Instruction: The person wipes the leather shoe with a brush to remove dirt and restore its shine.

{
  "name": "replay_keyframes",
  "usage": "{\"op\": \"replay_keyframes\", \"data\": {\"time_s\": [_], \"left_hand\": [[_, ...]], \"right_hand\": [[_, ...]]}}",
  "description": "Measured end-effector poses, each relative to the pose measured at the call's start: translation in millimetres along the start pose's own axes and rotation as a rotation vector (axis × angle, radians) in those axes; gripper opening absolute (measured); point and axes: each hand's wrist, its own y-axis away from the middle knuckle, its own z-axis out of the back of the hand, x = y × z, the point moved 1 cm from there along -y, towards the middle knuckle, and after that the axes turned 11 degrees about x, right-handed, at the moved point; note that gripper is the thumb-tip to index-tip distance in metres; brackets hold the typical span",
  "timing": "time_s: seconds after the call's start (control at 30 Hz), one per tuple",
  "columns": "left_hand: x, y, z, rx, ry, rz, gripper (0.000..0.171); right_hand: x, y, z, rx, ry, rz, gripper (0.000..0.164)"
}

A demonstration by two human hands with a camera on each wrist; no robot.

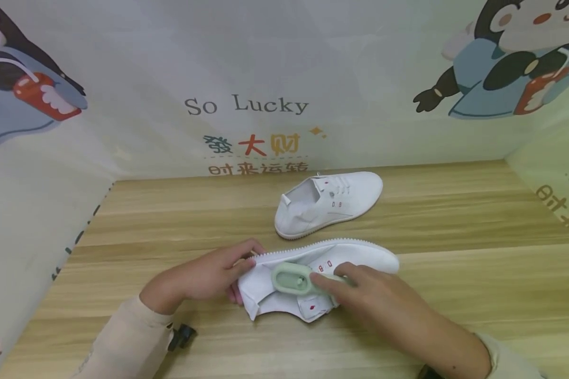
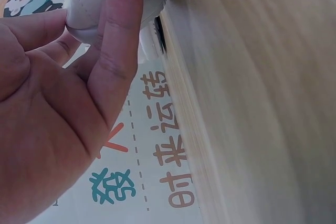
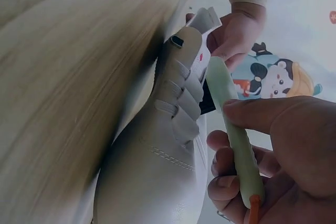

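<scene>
A white lace-up shoe [image 1: 374,255] lies tipped on its side, its sole edge toward the back and its opening facing me. My left hand [image 1: 206,273] grips the heel; in the left wrist view, thumb and fingers close around the heel [image 2: 84,3]. With my right hand [image 1: 379,289] I hold a pale green brush [image 1: 291,279] by its handle, thumb along the top. Its oval head sits over the shoe's opening, with the bristles hidden. An orange cord [image 3: 254,208] hangs from the handle's end in the right wrist view.
A second white shoe [image 1: 329,202] stands upright behind the held one, toe to the right. Both are on a wood-grain tabletop [image 1: 455,210]. Printed cloth walls [image 1: 360,79] with cartoon figures and lettering rise at the back and sides.
</scene>
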Motion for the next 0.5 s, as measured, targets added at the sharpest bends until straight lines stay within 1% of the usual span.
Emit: {"op": "replay_keyframes", "data": {"time_s": [0.1,0.2,0.3,0.43,0.5], "left_hand": [[0.7,-0.5,0.0,-0.004,-0.002,0.002,0.024],[1.7,-1.3,-0.4,-0.004,0.002,0.001,0.024],[2.7,-1.6,-1.6,0.001,0.007,0.001,0.024],[2.2,-1.2,-2.0,-0.008,0.007,0.01,0.024],[2.0,-1.2,-2.1,-0.012,0.011,0.016,0.024]], "right_hand": [[0,0,-1,-0.028,0.01,0.006,0.06],[-1,1,2,-0.026,0.005,-0.004,0.061],[-2,3,7,0.023,-0.004,-0.051,0.06],[-6,6,20,0.083,0.008,-0.121,0.059],[-8,8,26,0.097,0.01,-0.142,0.057]]}}
